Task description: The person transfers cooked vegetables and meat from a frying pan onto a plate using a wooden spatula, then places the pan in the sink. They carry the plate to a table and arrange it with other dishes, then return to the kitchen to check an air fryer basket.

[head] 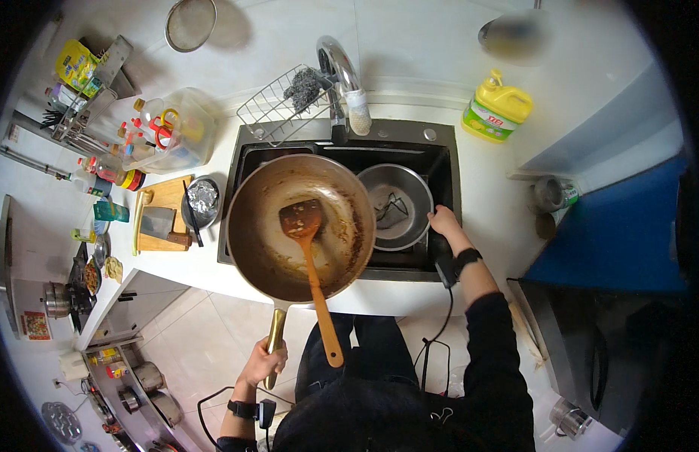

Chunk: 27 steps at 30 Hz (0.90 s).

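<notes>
My left hand [264, 360] grips the gold-coloured handle of a large wok [264, 248], which hangs over the left part of the black sink [338, 273]. Brown, oily residue coats the wok's inside. Across it lies a wooden-handled spatula [312, 265], its darkened blade on the wok floor and its handle sticking out past the near rim. With my right hand [444, 220] I hold the right rim of a round metal basin [394, 237] inside the sink. Something dark and thin, perhaps a reflection, shows in the basin. The wok hides the basin's left edge.
Behind the sink stand the faucet [343, 68] and a wire rack [276, 110] with steel wool [304, 89]. A yellow detergent jug [494, 107] is at the back right. To the left, a cleaver [157, 221] lies on a wooden cutting board [174, 198] beside a metal bowl [213, 213].
</notes>
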### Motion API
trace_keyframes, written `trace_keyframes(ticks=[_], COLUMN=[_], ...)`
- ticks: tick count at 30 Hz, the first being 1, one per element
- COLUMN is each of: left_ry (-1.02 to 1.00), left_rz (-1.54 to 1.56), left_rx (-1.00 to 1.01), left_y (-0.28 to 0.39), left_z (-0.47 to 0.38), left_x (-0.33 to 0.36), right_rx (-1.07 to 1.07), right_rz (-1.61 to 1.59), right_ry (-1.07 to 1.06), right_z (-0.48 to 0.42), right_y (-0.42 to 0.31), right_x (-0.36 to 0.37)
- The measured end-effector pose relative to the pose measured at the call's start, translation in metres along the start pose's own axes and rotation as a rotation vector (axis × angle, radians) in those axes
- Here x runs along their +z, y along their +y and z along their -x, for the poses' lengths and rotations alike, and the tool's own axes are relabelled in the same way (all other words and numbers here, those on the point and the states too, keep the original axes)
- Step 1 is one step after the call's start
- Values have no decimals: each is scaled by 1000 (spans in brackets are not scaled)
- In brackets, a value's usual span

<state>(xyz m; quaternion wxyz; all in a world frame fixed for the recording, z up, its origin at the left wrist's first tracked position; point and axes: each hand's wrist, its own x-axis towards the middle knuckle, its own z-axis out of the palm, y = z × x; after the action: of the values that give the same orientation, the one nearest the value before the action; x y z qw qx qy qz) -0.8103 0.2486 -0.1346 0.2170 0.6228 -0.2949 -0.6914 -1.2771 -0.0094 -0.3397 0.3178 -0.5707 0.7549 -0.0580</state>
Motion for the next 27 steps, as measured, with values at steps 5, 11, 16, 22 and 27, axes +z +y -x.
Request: trace_keyframes(ticks=[5, 11, 16, 22, 27], left_ry=[-166, -387, -513, -639, -671], left_rz=[11, -43, -84, -211, -263], left_rx=[-39, -26, -111, -172, -225], left_y=[15, 39, 60, 80, 96], left_z=[-37, -109, -163, -226, -258], left_x=[11, 10, 7, -2, -9], right_rx=[-183, -95, -166, -111, -154], right_rz=[-454, -643, -527, -481, -374], right_ry=[151, -60, 7, -37, 6], right_z=[106, 201, 223, 231, 223], right_y=[-21, -55, -97, -151, -178], right_x=[-74, -80, -35, 7, 42])
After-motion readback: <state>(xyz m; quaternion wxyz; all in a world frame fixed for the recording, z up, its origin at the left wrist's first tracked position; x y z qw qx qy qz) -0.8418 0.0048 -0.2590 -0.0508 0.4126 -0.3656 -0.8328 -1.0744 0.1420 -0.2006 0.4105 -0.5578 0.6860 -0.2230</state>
